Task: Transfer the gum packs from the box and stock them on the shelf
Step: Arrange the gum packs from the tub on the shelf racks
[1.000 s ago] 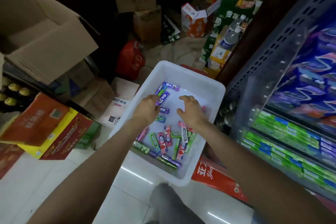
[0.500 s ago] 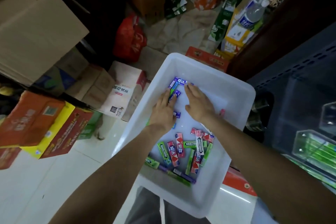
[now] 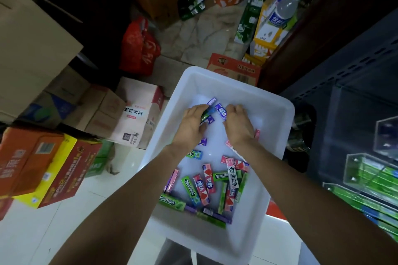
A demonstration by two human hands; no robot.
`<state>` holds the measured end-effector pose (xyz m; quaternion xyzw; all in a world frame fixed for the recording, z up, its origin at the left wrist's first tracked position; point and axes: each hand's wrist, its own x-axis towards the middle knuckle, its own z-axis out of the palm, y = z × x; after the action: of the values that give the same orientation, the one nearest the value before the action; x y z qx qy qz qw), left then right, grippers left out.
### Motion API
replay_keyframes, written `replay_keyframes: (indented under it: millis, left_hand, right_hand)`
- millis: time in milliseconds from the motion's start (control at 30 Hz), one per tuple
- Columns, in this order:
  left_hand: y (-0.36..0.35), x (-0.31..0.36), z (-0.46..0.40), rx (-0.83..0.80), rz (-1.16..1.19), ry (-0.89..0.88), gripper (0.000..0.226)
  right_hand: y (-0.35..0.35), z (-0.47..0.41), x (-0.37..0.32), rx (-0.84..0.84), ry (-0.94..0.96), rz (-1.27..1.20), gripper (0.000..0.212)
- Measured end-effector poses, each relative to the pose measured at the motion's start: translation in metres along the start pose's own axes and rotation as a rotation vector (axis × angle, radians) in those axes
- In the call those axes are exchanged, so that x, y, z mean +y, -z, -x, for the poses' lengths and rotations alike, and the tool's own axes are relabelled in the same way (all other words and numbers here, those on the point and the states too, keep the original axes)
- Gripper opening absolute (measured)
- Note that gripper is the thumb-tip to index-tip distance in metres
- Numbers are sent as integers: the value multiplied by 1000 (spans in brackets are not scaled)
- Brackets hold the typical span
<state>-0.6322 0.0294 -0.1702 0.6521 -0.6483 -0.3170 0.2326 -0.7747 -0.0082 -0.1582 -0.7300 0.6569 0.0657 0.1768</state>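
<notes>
Hands in white box (image 3: 277,101) | left hand (image 3: 190,123) grips gum packs (image 3: 207,114) | right hand (image 3: 238,123) curled

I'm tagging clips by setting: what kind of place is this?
Most likely a small shop or its stockroom: stacked cardboard cartons of goods crowd the floor, a white bin holds loose gum packs, and a display shelf at right holds more gum.
</notes>
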Motion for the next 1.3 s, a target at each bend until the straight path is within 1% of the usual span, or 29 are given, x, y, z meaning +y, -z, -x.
replay_keyframes:
  millis: [67,133,200,267,300,400,467,533,600,667,733,767,867,933,1067,1100,1167,1200,1267,1300]
  left_hand:
    - [0,8,-9,39,-15,93,44]
    - [-3,11,-20,56,-81,203,40]
    - [-7,13,-24,32,-192,232,36]
    - [-9,13,-27,-10,-278,237,31]
    - [-8,13,-28,-15,-269,240,29]
    - [-2,11,-19,28,-116,228,22]
    - [6,16,-1,-45,-6,157,20]
    - [9,19,7,-100,108,133,21]
    - [10,25,11,-126,188,98,24]
    - [12,27,16,-163,229,81,27]
    - [13,26,24,-255,260,76,30]
    - [15,23,26,-284,191,64,32]
    - [20,8,31,-332,-248,13,46]
    - [23,1,32,-350,-449,-1,56]
    - [18,-3,31,-338,-601,-59,60]
    - [16,-2,30,-337,-626,-77,59]
    - [11,-1,27,-339,-648,-93,56]
    - [9,-1,25,-347,-635,-89,55]
    - [6,-2,22,-329,-551,-68,54]
    - [7,0,23,-288,-468,-59,53]
  right_hand:
    - [0,1,1,-14,-37,-46,30]
    - [-2,1,4,-28,-47,-79,29]
    - [-1,-1,5,-52,-83,-167,28]
    - [1,-2,5,-85,-118,-315,27]
    - [3,-1,5,-100,-141,-413,26]
    - [6,4,-2,-99,-246,-710,18]
    - [4,23,-8,-56,-322,-929,8]
    - [1,22,-10,-54,-351,-1052,15]
    - [-5,19,-6,-45,-356,-1058,11]
    - [-4,17,-4,-33,-377,-1040,12]
    - [-2,22,-4,-41,-381,-1022,16]
    - [-1,26,-5,-49,-378,-1010,17]
    - [3,39,-4,-63,-394,-1007,15]
    - [4,47,-2,-71,-403,-1031,12]
    - [6,62,0,-81,-397,-1033,9]
    - [5,64,1,-76,-401,-1025,14]
    - [5,68,1,-77,-410,-1040,24]
    - [4,69,1,-78,-418,-1051,25]
    - [5,71,0,-73,-429,-1067,25]
    - [7,72,-1,-67,-431,-1072,25]
